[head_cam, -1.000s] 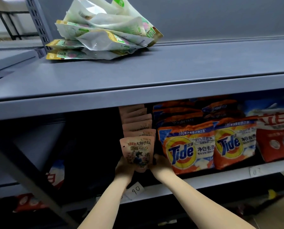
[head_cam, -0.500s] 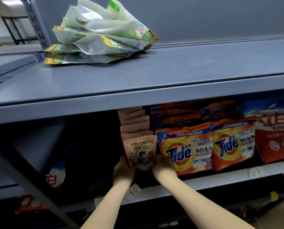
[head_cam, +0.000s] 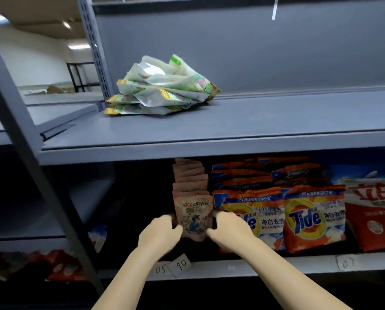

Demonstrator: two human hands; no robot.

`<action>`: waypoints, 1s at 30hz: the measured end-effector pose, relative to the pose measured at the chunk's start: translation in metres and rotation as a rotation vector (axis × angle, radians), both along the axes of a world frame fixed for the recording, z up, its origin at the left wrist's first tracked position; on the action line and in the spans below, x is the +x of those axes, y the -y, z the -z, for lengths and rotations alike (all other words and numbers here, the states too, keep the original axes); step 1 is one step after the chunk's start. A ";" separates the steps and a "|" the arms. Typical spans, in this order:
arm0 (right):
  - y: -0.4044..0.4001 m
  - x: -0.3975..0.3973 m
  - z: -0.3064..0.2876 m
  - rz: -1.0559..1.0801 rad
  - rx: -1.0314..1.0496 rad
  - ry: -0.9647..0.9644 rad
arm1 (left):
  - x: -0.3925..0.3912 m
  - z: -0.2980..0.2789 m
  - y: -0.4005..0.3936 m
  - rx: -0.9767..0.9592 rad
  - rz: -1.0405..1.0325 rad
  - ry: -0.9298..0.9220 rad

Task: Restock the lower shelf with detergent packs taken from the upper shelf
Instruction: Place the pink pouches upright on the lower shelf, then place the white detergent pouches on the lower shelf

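Hands are both on the lower shelf, one at each side of the front pink pack. The left hand holds its left edge and the right hand holds its right edge, fingers curled around the sides, so the pack stands upright between them with its printed face to the aisle. I think this two-sided hold is for squaring the pack: it stands at the head of a row of pink packs which goes back into the shelf, and pressing from both edges keeps it in line with them. The fingertips are a little blurred, so how deep they reach behind the pack I cannot say for sure.

Just to the right of the pink row stand the Tide bags, the nearest one partly behind the right hand, and this neighbour leaves little room on that side. Paper number tags hang on the shelf's front lip below the hands.

Stock for the task, a loose pile of green and white packs, lies on the upper shelf, near the left upright, well above both hands and apart from them. Neither hand touches it.
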State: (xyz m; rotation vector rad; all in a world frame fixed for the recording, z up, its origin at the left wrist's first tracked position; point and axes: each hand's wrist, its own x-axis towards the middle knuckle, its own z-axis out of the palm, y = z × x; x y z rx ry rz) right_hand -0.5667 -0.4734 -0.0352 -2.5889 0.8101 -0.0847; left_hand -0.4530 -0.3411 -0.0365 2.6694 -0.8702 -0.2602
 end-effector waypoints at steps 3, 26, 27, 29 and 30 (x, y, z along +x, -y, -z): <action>-0.005 -0.017 -0.033 -0.059 -0.098 0.048 | -0.021 -0.042 -0.020 -0.080 0.060 0.073; 0.059 0.066 -0.248 0.129 -0.155 0.582 | 0.117 -0.262 0.034 -0.802 -0.093 0.227; 0.065 0.075 -0.251 0.154 -0.167 0.577 | 0.127 -0.264 0.040 -0.817 -0.114 0.215; 0.078 0.091 -0.255 0.199 -0.169 0.561 | 0.144 -0.265 0.052 -0.876 -0.152 0.185; 0.084 0.098 -0.256 0.217 -0.162 0.552 | 0.151 -0.266 0.058 -0.919 -0.166 0.162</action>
